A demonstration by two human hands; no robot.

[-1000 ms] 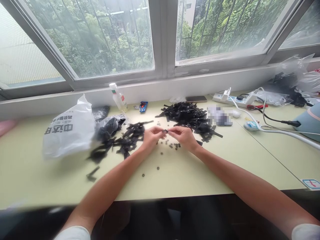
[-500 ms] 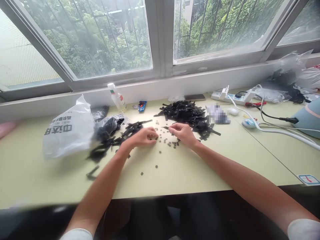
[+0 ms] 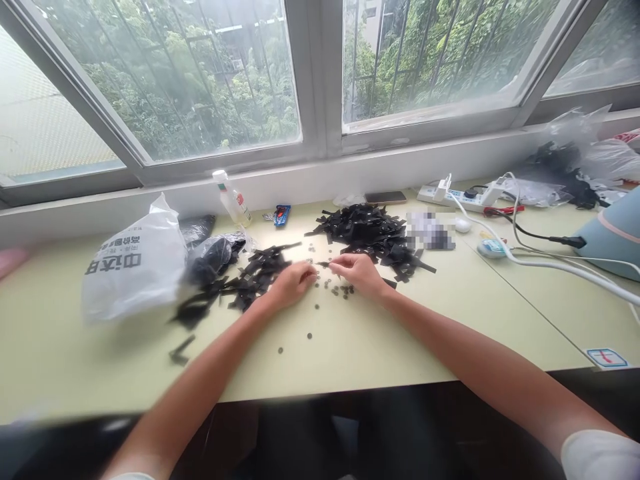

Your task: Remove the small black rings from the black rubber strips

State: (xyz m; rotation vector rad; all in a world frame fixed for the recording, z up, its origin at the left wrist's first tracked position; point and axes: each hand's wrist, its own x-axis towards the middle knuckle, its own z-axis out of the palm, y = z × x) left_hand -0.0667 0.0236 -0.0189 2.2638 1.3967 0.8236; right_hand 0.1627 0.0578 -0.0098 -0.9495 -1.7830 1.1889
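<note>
Between finger and thumb, my right hand [image 3: 358,272] pinches a small black fabric strip [image 3: 323,265] whose tip points left. My left hand [image 3: 294,283] is closed just left of that tip, its fingertips curled together; whatever they hold is hidden. Small dark round discs [image 3: 345,291] with pale centres, like buttons, lie scattered between and in front of both hands. Beyond my right hand is a big heap of black strips [image 3: 367,230]. A looser pile of strips [image 3: 257,270] lies beside my left hand.
A white plastic bag [image 3: 135,267] stands at left, near a bottle [image 3: 231,200]. A blue packet [image 3: 282,215] lies at the back. On the right are a power strip [image 3: 463,198], white cables, a white mouse [image 3: 463,225] and a blue rounded object [image 3: 615,233]. Windows rise behind the table [image 3: 400,353].
My right hand has moved slightly left with the black strip, bringing its tip close to my left hand. The left fingers have drawn closer together. The view has shifted a little.
</note>
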